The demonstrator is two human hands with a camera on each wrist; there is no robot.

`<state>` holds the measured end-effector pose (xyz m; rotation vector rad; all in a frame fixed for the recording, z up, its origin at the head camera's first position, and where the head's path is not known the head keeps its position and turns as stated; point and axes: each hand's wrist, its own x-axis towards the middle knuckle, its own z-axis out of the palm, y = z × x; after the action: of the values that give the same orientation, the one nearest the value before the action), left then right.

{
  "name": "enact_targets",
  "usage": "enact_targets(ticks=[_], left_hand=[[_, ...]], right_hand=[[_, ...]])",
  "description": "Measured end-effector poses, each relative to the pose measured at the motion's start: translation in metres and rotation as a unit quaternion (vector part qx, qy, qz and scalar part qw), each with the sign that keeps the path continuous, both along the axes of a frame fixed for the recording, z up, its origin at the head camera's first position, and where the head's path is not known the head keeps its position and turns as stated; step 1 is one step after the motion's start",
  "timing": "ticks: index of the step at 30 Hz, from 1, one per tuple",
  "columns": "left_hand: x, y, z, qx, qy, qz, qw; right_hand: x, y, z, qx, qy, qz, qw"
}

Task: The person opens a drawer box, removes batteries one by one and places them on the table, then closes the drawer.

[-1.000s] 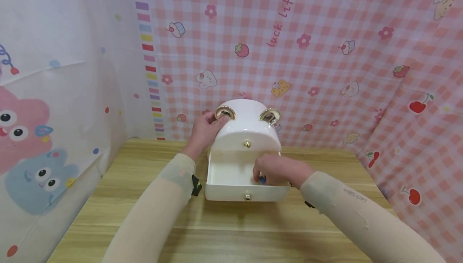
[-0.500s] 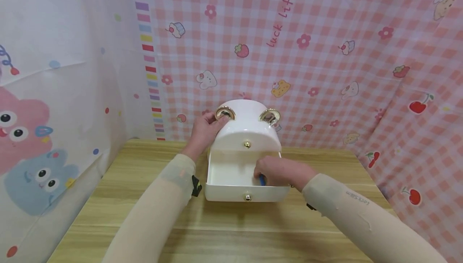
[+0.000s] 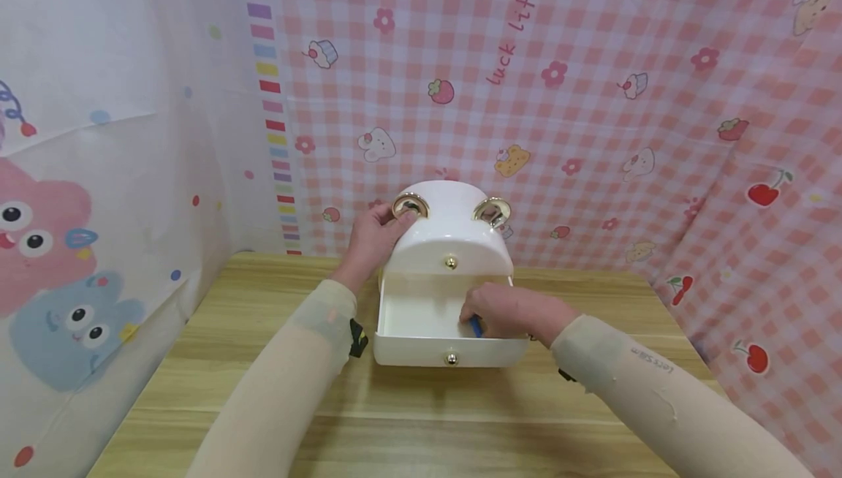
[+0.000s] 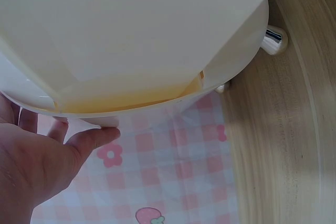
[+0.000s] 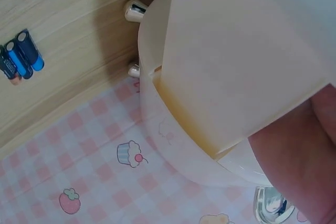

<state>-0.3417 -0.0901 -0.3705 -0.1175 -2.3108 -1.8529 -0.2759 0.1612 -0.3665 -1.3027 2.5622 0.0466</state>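
Note:
A white mini drawer cabinet [image 3: 454, 233] with gold ring ears stands on the table, its lower drawer [image 3: 421, 351] pulled out toward me. On the cabinet's left side, my left hand [image 3: 376, 243] grips it by the gold ear [image 3: 410, 206], thumb in front. The left wrist view shows that thumb [image 4: 97, 137] along the cabinet's edge. My right hand [image 3: 509, 308] reaches into the right half of the drawer, fingers curled down around a small blue battery [image 3: 476, 327]. Most of the battery is hidden by the hand. In the right wrist view the drawer wall covers the fingertips.
Several blue batteries [image 5: 23, 56] lie side by side on the wooden table [image 3: 408, 419], right of the cabinet; my right arm mostly hides them in the head view. Short gold feet [image 5: 135, 10] lift the cabinet. A pink checked cloth [image 3: 559, 120] hangs close behind.
My right hand has shifted slightly to the right within the drawer, and a bit more of the blue battery shows under its fingers. The left hand and the cabinet have stayed in place.

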Motion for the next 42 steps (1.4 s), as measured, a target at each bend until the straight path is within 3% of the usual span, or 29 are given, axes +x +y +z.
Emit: enact_targets(ticks=[12, 24, 32, 42], left_hand=[[0.003, 0.000, 0.000, -0.004, -0.010, 0.003, 0.9999], [0.003, 0.001, 0.000, 0.001, -0.002, 0.002, 1.0000], [0.003, 0.001, 0.002, 0.000, 0.003, 0.004, 1.0000], [0.003, 0.001, 0.002, -0.006, 0.007, 0.005, 0.9999]], right_hand=[[0.001, 0.005, -0.006, -0.020, 0.017, -0.039, 0.999], [0.004, 0.010, 0.005, -0.055, 0.079, -0.024, 0.995], [0.006, 0.012, 0.011, -0.060, 0.066, -0.050, 0.995], [0.010, 0.018, 0.017, -0.078, 0.068, -0.051, 0.993]])
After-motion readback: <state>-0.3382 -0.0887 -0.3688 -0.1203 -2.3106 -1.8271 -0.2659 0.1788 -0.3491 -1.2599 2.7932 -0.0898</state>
